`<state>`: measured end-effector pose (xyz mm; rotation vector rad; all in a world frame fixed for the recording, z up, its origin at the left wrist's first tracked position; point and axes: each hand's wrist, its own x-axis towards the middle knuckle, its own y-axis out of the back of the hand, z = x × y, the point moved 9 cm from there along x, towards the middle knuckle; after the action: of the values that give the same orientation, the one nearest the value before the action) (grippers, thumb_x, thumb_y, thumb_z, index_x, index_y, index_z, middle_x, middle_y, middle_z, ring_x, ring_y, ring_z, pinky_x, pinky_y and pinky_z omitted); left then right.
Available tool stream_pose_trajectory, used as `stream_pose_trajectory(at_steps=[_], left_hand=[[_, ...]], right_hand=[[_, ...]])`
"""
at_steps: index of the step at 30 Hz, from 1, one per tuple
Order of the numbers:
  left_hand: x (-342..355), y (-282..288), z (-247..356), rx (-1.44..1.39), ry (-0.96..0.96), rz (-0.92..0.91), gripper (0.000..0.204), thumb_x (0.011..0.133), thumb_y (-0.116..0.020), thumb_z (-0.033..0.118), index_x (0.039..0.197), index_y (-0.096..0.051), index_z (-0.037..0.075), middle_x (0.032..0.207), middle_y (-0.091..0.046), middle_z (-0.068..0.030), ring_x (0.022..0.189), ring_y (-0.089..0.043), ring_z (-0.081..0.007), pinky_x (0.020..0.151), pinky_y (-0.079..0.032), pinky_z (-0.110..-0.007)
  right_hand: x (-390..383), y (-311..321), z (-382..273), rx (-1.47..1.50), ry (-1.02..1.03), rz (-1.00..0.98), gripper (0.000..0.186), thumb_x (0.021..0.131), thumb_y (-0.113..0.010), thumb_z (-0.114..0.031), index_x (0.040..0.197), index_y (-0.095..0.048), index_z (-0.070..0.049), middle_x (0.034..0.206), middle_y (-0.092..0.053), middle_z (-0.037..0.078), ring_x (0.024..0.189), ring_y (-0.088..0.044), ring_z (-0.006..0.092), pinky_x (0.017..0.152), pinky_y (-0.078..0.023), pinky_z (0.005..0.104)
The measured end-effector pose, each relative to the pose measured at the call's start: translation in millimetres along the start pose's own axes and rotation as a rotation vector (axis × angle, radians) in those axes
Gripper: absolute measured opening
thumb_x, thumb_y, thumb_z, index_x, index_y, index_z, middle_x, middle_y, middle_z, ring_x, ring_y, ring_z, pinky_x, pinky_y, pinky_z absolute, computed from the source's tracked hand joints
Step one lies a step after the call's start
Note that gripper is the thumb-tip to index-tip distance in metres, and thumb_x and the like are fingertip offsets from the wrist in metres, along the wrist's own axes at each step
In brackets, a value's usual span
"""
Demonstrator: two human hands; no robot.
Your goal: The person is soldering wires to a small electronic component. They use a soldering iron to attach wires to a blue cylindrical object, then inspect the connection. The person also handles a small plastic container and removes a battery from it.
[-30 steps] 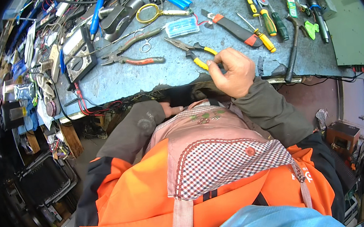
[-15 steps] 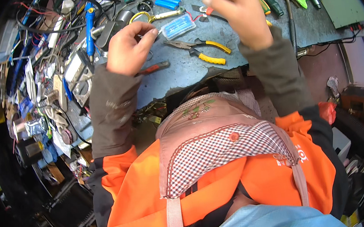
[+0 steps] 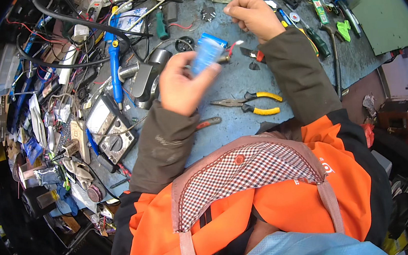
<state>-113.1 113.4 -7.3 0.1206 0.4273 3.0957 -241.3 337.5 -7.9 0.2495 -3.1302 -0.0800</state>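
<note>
My left hand [image 3: 181,83] grips a clear-cased blue battery pack [image 3: 207,56] between thumb and fingers, raised above the bench and smeared by motion. A short red wire with a pale end [image 3: 236,46] shows beside the pack. Farther right, my right hand [image 3: 256,18] is raised with thumb and fingertips pinched together; whatever may be in them is too small to make out. Below it lies a red-handled blade [image 3: 251,53]. Yellow-and-black long-nose pliers [image 3: 261,111] rest on the blue bench between my forearms, and a red-handled tool [image 3: 208,123] lies by my left sleeve.
A blue soldering iron [image 3: 116,69], a multimeter [image 3: 111,130] and tangled cables crowd the left side. Toward the back lie a black plug [image 3: 208,13] and a green-handled screwdriver [image 3: 161,25]. A hammer [image 3: 334,57] and a green panel [image 3: 386,1] are at the right.
My left hand has picked the battery pack up off the bench and moved right. My right hand has shifted slightly left and away from me. The view has also shifted.
</note>
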Motion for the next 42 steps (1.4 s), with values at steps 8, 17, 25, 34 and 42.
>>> stream_pose_trajectory(at_steps=[8,17,25,34,42], left_hand=[[31,24,-19,-0.663,0.220,0.166,0.046,0.092,-0.088,0.015,0.124,-0.057,0.001,0.102,-0.073,-0.0065,0.072,-0.064,-0.0124,0.063,-0.052,-0.028],[58,-26,-6,-0.529,0.078,0.051,0.054,0.097,-0.082,0.008,0.136,-0.047,-0.004,0.119,-0.073,-0.0131,0.095,-0.075,-0.0184,0.077,-0.065,-0.032],[51,-28,2,-0.511,-0.016,0.079,0.054,0.093,-0.083,-0.004,0.131,-0.045,-0.003,0.121,-0.068,-0.0159,0.103,-0.073,-0.0178,0.083,-0.064,-0.031],[56,-15,-11,-0.501,-0.042,0.090,0.042,0.099,-0.080,0.009,0.135,-0.059,-0.001,0.121,-0.074,-0.0109,0.097,-0.071,-0.0110,0.076,-0.055,-0.025],[58,-18,-18,-0.663,0.032,0.088,0.038,0.098,-0.078,0.001,0.133,-0.065,-0.002,0.121,-0.077,-0.0109,0.098,-0.070,-0.0118,0.079,-0.052,-0.025]], right_hand=[[-5,-18,-15,0.121,0.061,-0.091,0.020,0.097,-0.078,-0.023,0.103,-0.078,-0.004,0.086,-0.071,0.001,0.073,-0.059,0.0078,0.064,-0.048,0.0276],[-23,-53,-7,0.228,0.089,-0.197,0.027,0.096,-0.082,-0.011,0.117,-0.073,0.002,0.100,-0.077,0.008,0.089,-0.072,0.0138,0.077,-0.059,0.0295],[-28,-53,-9,0.350,0.129,-0.166,0.032,0.091,-0.083,0.000,0.119,-0.070,0.006,0.105,-0.076,0.011,0.093,-0.073,0.0158,0.084,-0.060,0.0307],[-25,-46,-10,0.378,0.165,-0.094,0.038,0.088,-0.083,0.006,0.123,-0.066,0.005,0.109,-0.075,0.011,0.097,-0.073,0.0167,0.089,-0.061,0.0311],[-23,-49,2,0.434,0.067,-0.106,0.038,0.086,-0.084,0.002,0.120,-0.065,0.004,0.105,-0.073,0.009,0.082,-0.067,0.0140,0.072,-0.055,0.0274]])
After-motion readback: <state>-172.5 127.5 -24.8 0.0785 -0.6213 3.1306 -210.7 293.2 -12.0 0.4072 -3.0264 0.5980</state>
